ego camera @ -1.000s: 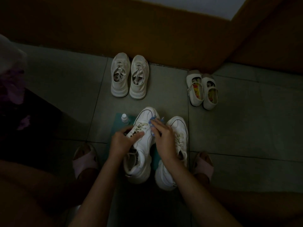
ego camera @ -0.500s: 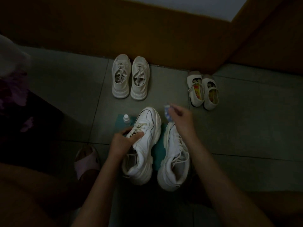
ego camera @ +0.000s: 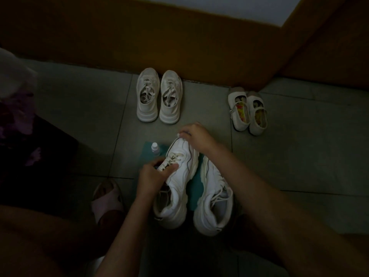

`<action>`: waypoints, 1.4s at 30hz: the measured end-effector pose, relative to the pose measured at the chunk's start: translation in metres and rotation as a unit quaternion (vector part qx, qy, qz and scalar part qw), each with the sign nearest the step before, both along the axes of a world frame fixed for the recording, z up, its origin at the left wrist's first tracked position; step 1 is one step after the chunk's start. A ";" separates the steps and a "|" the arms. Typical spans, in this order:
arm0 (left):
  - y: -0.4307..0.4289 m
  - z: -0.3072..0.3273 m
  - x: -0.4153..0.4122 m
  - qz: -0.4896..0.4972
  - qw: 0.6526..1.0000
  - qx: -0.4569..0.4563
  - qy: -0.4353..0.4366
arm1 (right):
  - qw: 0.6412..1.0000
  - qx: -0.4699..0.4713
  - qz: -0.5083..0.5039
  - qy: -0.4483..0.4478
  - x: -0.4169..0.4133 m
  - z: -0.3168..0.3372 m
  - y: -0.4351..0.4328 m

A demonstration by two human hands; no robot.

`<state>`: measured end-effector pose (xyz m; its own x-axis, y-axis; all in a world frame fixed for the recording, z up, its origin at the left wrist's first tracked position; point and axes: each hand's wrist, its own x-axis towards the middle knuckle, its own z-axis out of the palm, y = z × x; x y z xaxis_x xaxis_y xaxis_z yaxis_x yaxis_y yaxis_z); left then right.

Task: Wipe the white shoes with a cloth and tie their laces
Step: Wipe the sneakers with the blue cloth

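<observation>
Dim grey floor tiles meet a brown wall, where sneakers and strap shoes stand. Nearer, on a teal mat beside a bottle, wiping seems in hand: the left hand grips one white shoe at its laces; the right hand pinches a cloth at its toe. Its mate lies just beside, untied. Next, probably, firm strokes along the toe, tying later.

The room is dim. A floor of large grey-green tiles with thin dark joints runs up to a wall, orange-brown along its lower band and white above. At the right a 2nd orange-brown wall face juts forward, making a corner at the floor's far edge.
</observation>
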<state>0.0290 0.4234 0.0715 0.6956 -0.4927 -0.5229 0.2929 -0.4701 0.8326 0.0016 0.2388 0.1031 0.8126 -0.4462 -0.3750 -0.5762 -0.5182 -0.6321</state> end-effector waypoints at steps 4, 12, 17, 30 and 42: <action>0.000 -0.002 -0.001 -0.024 0.999 0.012 -0.032 | 0.996 -0.021 -0.083 -0.040 -0.018 -0.007 0.017; 0.001 -0.004 0.003 -0.018 0.999 0.016 -0.026 | 0.955 -0.096 -0.233 -0.154 -0.045 -0.017 0.072; 0.000 -0.003 0.002 -0.026 0.999 0.017 -0.030 | 0.944 -0.103 -0.266 -0.165 -0.061 -0.020 0.099; 0.001 0.006 0.001 0.010 1.000 -0.025 -0.001 | 0.934 0.070 -0.314 -0.159 -0.099 -0.002 0.161; 0.001 0.010 -0.001 0.026 0.999 -0.032 0.025 | 0.878 0.043 -0.418 -0.229 -0.020 0.006 0.023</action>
